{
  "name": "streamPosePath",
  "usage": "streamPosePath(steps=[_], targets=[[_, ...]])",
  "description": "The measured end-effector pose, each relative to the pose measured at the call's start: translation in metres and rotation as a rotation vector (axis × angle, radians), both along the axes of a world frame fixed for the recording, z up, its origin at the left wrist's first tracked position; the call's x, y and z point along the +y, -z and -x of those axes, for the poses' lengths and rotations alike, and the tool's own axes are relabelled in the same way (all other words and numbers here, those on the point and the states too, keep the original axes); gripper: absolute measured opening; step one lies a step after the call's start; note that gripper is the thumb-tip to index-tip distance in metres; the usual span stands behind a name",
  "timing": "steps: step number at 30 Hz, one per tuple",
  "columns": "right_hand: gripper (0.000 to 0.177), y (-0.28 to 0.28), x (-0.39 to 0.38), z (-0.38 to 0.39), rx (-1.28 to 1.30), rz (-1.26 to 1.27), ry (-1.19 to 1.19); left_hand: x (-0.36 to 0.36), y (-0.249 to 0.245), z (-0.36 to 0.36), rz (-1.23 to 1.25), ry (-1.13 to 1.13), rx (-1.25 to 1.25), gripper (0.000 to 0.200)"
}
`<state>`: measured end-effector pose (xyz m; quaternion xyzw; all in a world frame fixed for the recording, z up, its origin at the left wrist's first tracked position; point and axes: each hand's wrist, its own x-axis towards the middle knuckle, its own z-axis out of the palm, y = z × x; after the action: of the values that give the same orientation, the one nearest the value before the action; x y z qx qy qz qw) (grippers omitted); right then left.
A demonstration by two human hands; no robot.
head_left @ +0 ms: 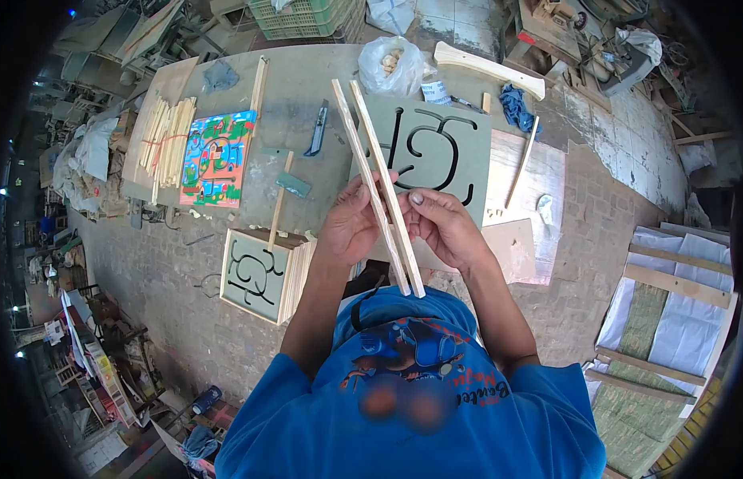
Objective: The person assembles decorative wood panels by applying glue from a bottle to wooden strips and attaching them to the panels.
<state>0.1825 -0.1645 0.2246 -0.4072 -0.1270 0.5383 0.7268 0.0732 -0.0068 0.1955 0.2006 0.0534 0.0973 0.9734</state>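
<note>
Two thin pale wooden strips, a left strip (359, 152) and a right strip (375, 149), cross in front of my body, almost side by side with a narrow gap. My left hand (347, 223) has its fingers closed around the left strip near the middle. My right hand (445, 226) pinches the right strip between thumb and fingers. Behind the strips, a grey-green board (477, 156) with curved black grooves lies on the table. Some fingertips are hidden behind the wood.
A utility knife (317, 128), a colourful printed board (218, 158) and a bundle of strips (165, 144) lie to the left. A plastic bag (391, 68) and blue cloth (515, 108) sit at the back. Framed grooved boards (255, 275) are stacked at lower left.
</note>
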Motion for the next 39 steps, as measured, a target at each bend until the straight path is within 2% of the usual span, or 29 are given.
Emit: streamPosePath(steps=[2,5,11,14,17,19,20,22,24,25,26,27,30,33,35,38,39], targets=[[0.027,0.006,0.003,-0.003,0.19,-0.122,-0.056,0.004,-0.001,-0.001,-0.064,0.007,0.039,0.031],[0.027,-0.002,0.01,-0.001,0.251,0.009,0.01,0.012,0.013,-0.001,-0.132,0.041,0.043,0.031],[0.031,0.018,0.01,-0.006,0.412,-0.047,-0.035,0.019,0.01,-0.004,-0.147,0.108,0.021,0.031],[0.033,0.023,0.012,-0.009,0.524,-0.164,-0.119,0.023,0.008,-0.008,-0.169,0.152,0.008,0.031],[0.032,0.019,0.014,-0.011,0.582,-0.172,-0.083,0.024,0.009,-0.011,-0.212,0.069,0.022,0.03],[0.029,0.018,0.013,-0.015,0.589,-0.16,0.094,0.037,0.015,-0.007,-0.117,0.076,-0.062,0.027],[0.027,0.025,0.006,-0.024,0.578,-0.212,0.109,0.042,0.016,-0.002,-0.089,0.028,-0.026,0.026],[0.022,0.026,-0.013,-0.045,0.44,-0.063,0.315,0.063,0.028,0.009,0.321,0.044,-0.093,0.026],[0.018,0.028,-0.032,-0.066,0.345,0.038,0.459,0.08,0.026,0.02,0.384,-0.115,0.001,0.027],[0.016,0.026,-0.038,-0.073,0.297,0.085,0.539,0.088,0.026,0.024,0.332,-0.165,0.036,0.027],[0.014,0.023,-0.042,-0.077,0.137,0.279,0.662,0.094,0.028,0.026,0.28,-0.213,0.067,0.026],[0.013,0.022,-0.045,-0.08,0.134,0.329,0.742,0.102,0.033,0.029,0.295,-0.195,0.06,0.026],[0.019,0.044,-0.069,-0.096,0.12,0.301,0.779,0.115,0.04,0.033,0.381,-0.239,0.13,0.028],[0.018,0.042,-0.073,-0.097,0.117,0.354,0.869,0.119,0.042,0.032,0.291,-0.342,0.205,0.03],[0.019,0.042,-0.077,-0.097,-0.056,0.426,0.906,0.121,0.046,0.035,0.189,-0.372,0.226,0.031],[0.021,0.051,-0.088,-0.101,-0.457,0.657,0.907,0.124,0.054,0.041,0.09,-0.425,0.299,0.032],[0.021,0.051,-0.086,-0.098,-0.451,0.665,0.897,0.126,0.056,0.045,0.093,-0.431,0.311,0.032]])
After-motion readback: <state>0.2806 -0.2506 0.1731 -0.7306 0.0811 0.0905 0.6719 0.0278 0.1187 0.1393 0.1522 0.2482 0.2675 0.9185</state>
